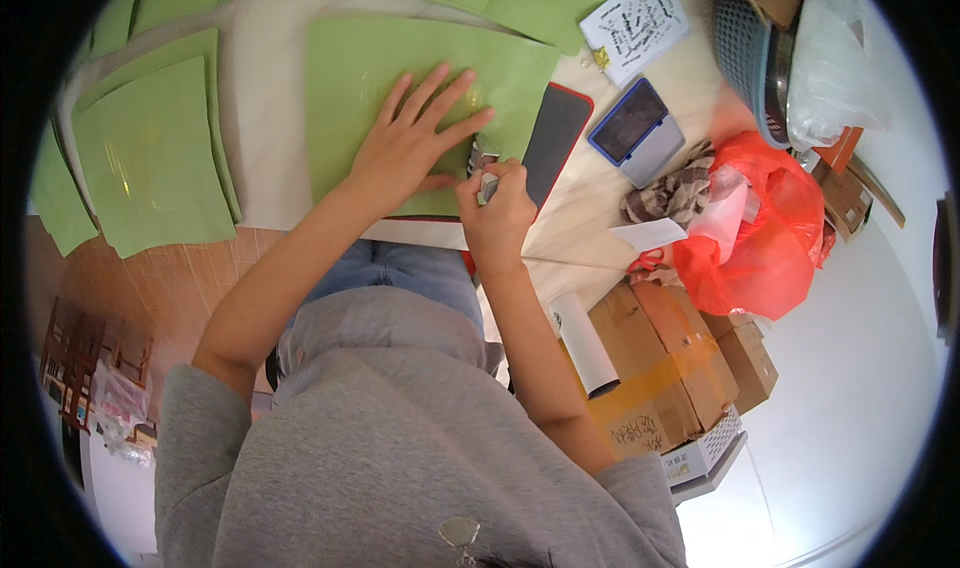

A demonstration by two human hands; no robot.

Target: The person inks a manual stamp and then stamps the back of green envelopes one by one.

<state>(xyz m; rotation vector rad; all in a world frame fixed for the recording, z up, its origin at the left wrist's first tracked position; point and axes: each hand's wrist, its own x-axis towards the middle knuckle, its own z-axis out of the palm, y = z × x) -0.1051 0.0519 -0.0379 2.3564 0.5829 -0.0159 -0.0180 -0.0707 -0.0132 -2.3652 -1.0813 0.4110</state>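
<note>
A large green sheet lies on a dark mat with a red edge. My left hand rests flat on the sheet with fingers spread. Just to its right, my right hand grips a small hand stamp, its metal part close to the sheet. Whether the stamp touches the surface is hidden. An ink pad with a blue rim and its lid open sits to the right of the mat.
More green sheets overlap at the left and along the table's far side. A written notepad lies beyond the ink pad. On the right are a crumpled cloth, a red plastic bag, scissors, a blue basket, cardboard boxes and a white roll.
</note>
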